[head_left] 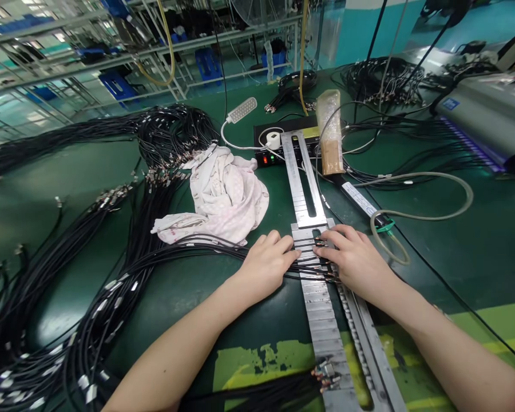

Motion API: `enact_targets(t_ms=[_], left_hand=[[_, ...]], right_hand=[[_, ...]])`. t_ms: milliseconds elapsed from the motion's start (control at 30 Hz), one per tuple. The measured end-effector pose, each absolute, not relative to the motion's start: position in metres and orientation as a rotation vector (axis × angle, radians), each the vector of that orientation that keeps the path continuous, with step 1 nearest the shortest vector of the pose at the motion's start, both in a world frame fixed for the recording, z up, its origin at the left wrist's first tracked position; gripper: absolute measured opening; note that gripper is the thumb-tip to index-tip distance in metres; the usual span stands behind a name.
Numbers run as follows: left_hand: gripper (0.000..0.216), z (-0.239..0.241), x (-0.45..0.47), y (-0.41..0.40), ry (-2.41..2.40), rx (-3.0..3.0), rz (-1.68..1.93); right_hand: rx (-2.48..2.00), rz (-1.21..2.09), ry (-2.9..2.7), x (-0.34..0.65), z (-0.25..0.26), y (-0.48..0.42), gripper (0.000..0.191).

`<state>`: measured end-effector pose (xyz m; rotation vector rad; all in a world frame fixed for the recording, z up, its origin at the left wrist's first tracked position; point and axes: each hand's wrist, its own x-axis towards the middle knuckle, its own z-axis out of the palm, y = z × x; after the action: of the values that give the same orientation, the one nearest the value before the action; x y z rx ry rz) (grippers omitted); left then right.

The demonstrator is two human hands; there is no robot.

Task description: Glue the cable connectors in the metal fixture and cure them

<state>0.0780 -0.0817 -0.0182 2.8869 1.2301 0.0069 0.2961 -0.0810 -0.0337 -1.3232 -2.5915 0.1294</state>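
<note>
A bundle of thin black cables point(214, 247) runs from the left across a slotted metal fixture point(320, 312), with copper-coloured ends at the fixture's slot. My left hand point(268, 260) is closed on the cables at the fixture's left edge, thumb and forefinger resting over the grooved plate. My right hand point(356, 257) lies at the slot's right side, its fingertips pinching a cable end. Just beyond both hands, a second slotted metal plate point(294, 177) leans up onto a black box. Part of the cable ends is hidden under my right fingers.
A crumpled pale cloth point(229, 194) lies left of the fixture. Large black cable bundles point(171, 137) cover the left side. Behind stand a black control box point(261, 157) and a small lamp point(242, 110). A wrapped tool point(330, 131) and a silver machine point(489, 109) are right.
</note>
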Motion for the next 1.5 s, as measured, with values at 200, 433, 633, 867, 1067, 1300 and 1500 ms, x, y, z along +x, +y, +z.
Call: enact_targets(t_ms=[200, 433, 633, 867, 1067, 1300, 1500], left_hand=[[0.025, -0.012, 0.076, -0.08, 1.24, 2.783, -0.14], [0.018, -0.011, 0.074, -0.075, 1.131, 2.657, -0.075], [0.024, -0.004, 0.075, -0.076, 1.205, 2.364, 0.141], [0.027, -0.013, 0.084, -0.078, 1.366, 2.466, -0.068], [0.028, -0.012, 0.088, -0.081, 1.404, 2.561, -0.174], [0.028, -0.012, 0.091, -0.083, 1.426, 2.66, -0.224], [0.028, -0.009, 0.09, -0.084, 1.392, 2.716, -0.213]], right_hand=[[-1.179, 0.433, -2.295, 0.312, -0.048, -0.074, 0.047], [-1.224, 0.461, -2.242, 0.312, -0.034, -0.079, 0.04], [-1.282, 0.487, -2.209, 0.313, -0.024, -0.081, 0.038], [-1.277, 0.456, -2.237, 0.311, -0.023, -0.084, 0.039], [-1.258, 0.362, -2.278, 0.311, -0.024, -0.084, 0.036], [-1.243, 0.284, -2.308, 0.31, -0.023, -0.087, 0.038], [-1.241, 0.259, -2.326, 0.31, -0.023, -0.087, 0.039]])
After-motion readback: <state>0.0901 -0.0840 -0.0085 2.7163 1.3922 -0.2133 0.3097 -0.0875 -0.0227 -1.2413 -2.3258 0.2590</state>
